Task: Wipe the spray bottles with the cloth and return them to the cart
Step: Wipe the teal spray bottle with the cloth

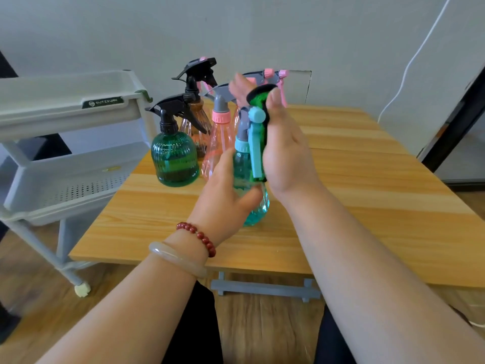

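Observation:
My left hand [225, 190] grips the body of a clear blue spray bottle [252, 179] with a light blue trigger, lifted above the wooden table [354, 185]. My right hand [283, 143] holds a green cloth with a black edge [258, 101] against the bottle's spray head. Behind stand a dark green bottle with a black head [174, 156], a brown bottle with a black head [195, 122] and a pink bottle [219, 143]. Another pink-trimmed spray head [273, 74] shows behind my right hand.
A grey tiered cart [68, 164] stands at the table's left; its upper tray [65, 101] and perforated middle tray hold nothing that I can see. A white cable [409, 64] hangs on the wall at the right. A dark frame [456, 122] leans at the far right.

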Tool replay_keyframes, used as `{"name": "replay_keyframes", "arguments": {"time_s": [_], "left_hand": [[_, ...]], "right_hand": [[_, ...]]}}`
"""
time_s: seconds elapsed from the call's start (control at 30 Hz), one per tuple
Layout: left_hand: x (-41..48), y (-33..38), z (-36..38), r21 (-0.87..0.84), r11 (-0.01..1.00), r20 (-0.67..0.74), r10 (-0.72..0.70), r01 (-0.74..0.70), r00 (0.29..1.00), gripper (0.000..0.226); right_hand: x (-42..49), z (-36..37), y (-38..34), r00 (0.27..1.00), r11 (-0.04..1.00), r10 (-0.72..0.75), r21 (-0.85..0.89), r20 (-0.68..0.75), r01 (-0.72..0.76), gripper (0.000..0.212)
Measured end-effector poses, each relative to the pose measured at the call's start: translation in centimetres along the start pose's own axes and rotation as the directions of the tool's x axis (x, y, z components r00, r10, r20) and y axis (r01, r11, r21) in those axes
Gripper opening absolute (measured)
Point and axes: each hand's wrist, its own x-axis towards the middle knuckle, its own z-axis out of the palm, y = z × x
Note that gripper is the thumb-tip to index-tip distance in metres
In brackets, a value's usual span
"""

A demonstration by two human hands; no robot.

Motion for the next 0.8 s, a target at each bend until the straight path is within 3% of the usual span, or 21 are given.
{"name": "replay_keyframes", "arguments": {"time_s": [0.13,0.27,0.4,0.5,0.53,0.6,0.67,0.8], "left_hand": [[0.1,-0.2,-0.5,0.035,0.999,0.087,-0.009,0.006,0.996,0.051],[0.0,-0.1,-0.6,0.023,0.999,0.114,-0.04,0.038,0.993,0.054],[-0.2,0.3,-1.0,0.074,0.996,0.12,-0.051,0.043,0.991,0.044],[-0.2,0.2,-1.0,0.099,0.994,0.133,-0.067,0.054,0.989,0.066],[-0.3,0.2,-1.0,0.108,0.992,0.134,-0.083,0.069,0.987,0.069],[-0.4,0.3,-0.9,0.112,0.99,0.134,-0.105,0.09,0.985,0.069],[-0.3,0.1,-0.9,0.075,0.994,0.123,-0.084,0.075,0.989,0.063],[-0.2,-0.5,-1.2,0.068,0.997,0.105,-0.035,0.028,0.994,0.055]], "right_hand": [[0.6,-1.3,0.6,0.991,0.984,0.091,-0.147,-0.099,-0.105,0.046],[1.0,-1.0,-0.9,0.993,0.992,-0.115,0.049,-0.039,0.116,0.053],[0.5,-0.6,-0.1,0.998,0.994,-0.043,-0.102,0.044,0.048,0.049],[-0.1,-1.4,1.1,0.998,0.97,0.018,-0.24,-0.063,-0.032,0.039],[-0.1,-1.6,1.3,0.994,0.971,-0.003,-0.239,-0.107,-0.023,0.04],[-0.1,-1.3,0.8,0.987,0.997,-0.044,-0.072,-0.157,0.033,0.038],[-0.1,-0.5,0.5,0.987,0.996,-0.091,-0.021,-0.132,0.089,0.04],[-1.0,-0.7,1.2,0.989,0.938,-0.144,-0.322,-0.033,0.126,0.039]]}}
